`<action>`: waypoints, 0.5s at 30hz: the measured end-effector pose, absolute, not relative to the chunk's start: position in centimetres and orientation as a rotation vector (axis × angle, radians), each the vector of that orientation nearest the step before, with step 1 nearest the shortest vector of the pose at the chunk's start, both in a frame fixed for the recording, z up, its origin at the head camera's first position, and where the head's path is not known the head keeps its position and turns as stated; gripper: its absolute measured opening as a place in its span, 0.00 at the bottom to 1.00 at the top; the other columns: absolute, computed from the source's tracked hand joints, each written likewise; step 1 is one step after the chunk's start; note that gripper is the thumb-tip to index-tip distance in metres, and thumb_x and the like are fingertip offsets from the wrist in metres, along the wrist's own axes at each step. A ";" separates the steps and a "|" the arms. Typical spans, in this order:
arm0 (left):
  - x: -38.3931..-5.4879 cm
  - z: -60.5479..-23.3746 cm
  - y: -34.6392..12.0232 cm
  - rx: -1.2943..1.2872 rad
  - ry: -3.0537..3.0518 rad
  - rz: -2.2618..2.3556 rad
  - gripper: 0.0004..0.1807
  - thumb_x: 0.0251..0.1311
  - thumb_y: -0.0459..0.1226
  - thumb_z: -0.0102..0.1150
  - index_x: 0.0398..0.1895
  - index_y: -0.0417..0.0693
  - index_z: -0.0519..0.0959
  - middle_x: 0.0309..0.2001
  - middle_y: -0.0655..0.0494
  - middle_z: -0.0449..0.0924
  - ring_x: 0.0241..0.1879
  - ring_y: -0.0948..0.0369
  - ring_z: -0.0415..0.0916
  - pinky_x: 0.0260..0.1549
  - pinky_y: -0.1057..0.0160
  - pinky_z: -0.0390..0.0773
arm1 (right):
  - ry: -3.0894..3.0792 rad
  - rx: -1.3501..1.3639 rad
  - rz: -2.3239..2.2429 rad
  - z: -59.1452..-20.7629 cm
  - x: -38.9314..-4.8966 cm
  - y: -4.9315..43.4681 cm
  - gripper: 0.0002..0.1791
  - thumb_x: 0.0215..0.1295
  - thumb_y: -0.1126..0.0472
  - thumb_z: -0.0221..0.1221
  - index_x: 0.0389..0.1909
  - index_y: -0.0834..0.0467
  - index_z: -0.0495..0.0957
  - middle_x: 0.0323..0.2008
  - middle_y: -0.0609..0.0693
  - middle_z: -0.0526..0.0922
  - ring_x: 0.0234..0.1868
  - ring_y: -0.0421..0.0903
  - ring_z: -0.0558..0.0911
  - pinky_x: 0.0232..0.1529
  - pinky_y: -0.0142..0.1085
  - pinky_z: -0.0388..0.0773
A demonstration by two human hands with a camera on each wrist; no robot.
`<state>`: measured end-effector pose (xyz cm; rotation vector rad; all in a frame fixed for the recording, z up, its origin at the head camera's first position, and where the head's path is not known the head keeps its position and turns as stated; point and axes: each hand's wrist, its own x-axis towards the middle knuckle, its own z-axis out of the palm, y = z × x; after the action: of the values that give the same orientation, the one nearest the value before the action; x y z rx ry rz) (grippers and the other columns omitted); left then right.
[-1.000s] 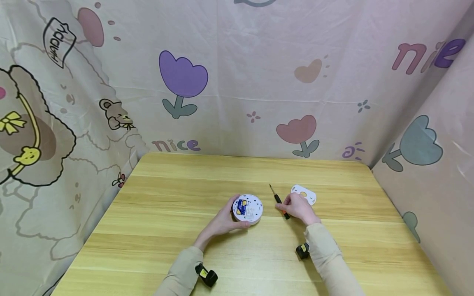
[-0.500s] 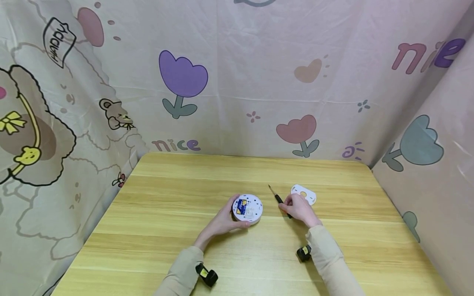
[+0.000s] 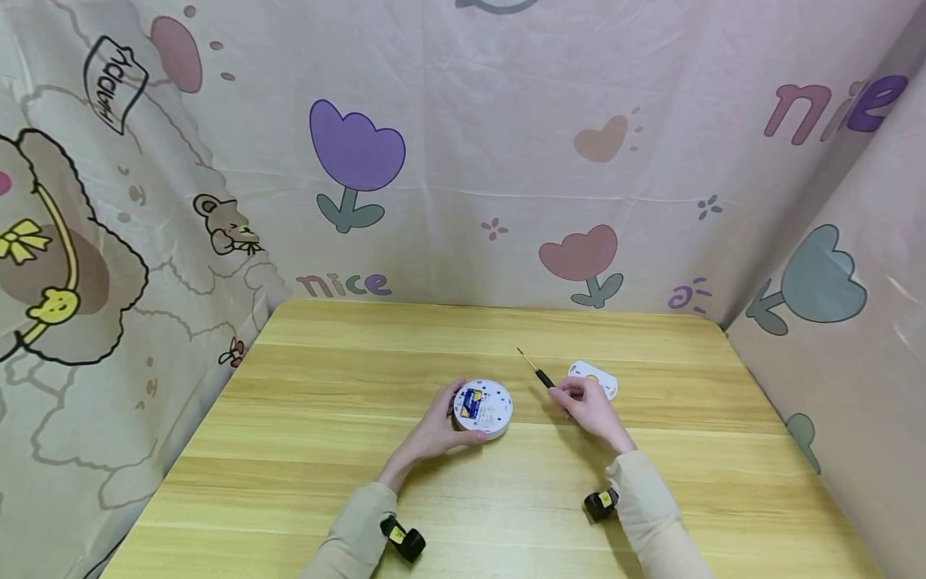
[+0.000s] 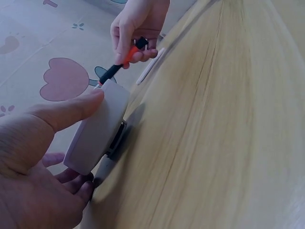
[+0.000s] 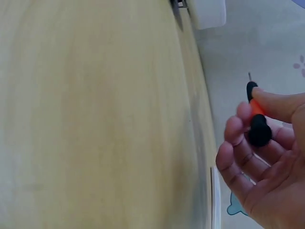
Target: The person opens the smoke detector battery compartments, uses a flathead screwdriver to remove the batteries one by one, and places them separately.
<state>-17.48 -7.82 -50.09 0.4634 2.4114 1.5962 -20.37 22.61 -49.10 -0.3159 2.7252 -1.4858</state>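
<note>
My left hand (image 3: 441, 424) grips the rim of a round white smoke detector (image 3: 489, 412), its slotted back with a blue and yellow label facing up. From the left wrist view, the thumb lies on the detector's upper edge (image 4: 97, 129), the other fingers are below, and a dark part shows on its underside. In my right hand (image 3: 595, 408) is a small screwdriver (image 3: 544, 378) with a black and orange handle, pinched between thumb and fingers. Its thin shaft points away to the upper left. In the right wrist view the screwdriver handle (image 5: 257, 109) is lifted off the table.
A flat white mounting plate (image 3: 606, 384) with a centre hole lies on the wooden table (image 3: 289, 450), just behind my right hand. Patterned curtain (image 3: 463, 161) hangs along the table's back and sides. Black wrist cameras (image 3: 407, 540) sit at both sleeves.
My right hand has picked up the screwdriver from the table, curling its fingers on the handle and drawing slightly right. The left hand and smoke detector have stayed in place.
</note>
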 end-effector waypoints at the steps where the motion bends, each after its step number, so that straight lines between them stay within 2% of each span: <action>1: -17.5 -50.1 -7.9 0.463 2.402 1.610 0.60 0.47 0.38 0.78 0.79 0.38 0.49 0.76 0.31 0.52 0.74 0.34 0.57 0.74 0.35 0.58 | 2.711 -0.313 -1.528 -49.1 -20.4 22.6 0.12 0.71 0.61 0.60 0.38 0.69 0.82 0.25 0.62 0.84 0.23 0.40 0.79 0.24 0.26 0.75; 4: -17.5 -49.9 -7.9 0.447 2.376 1.637 0.59 0.48 0.37 0.78 0.79 0.38 0.49 0.77 0.31 0.51 0.74 0.34 0.57 0.75 0.37 0.57 | 2.682 -0.292 -1.626 -48.9 -20.4 22.6 0.13 0.71 0.62 0.60 0.41 0.72 0.82 0.25 0.63 0.82 0.23 0.40 0.78 0.24 0.26 0.75; 15: -17.4 -49.7 -8.5 0.436 2.264 1.740 0.58 0.49 0.32 0.76 0.78 0.34 0.48 0.77 0.30 0.51 0.76 0.35 0.54 0.77 0.41 0.55 | 2.627 -0.181 -1.845 -48.1 -19.8 22.1 0.14 0.70 0.63 0.61 0.45 0.73 0.82 0.20 0.54 0.79 0.21 0.38 0.74 0.20 0.25 0.68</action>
<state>-17.43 -8.50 -49.68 0.4355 2.2643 1.7401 -19.84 22.13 -48.07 -0.1811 2.6266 -1.8450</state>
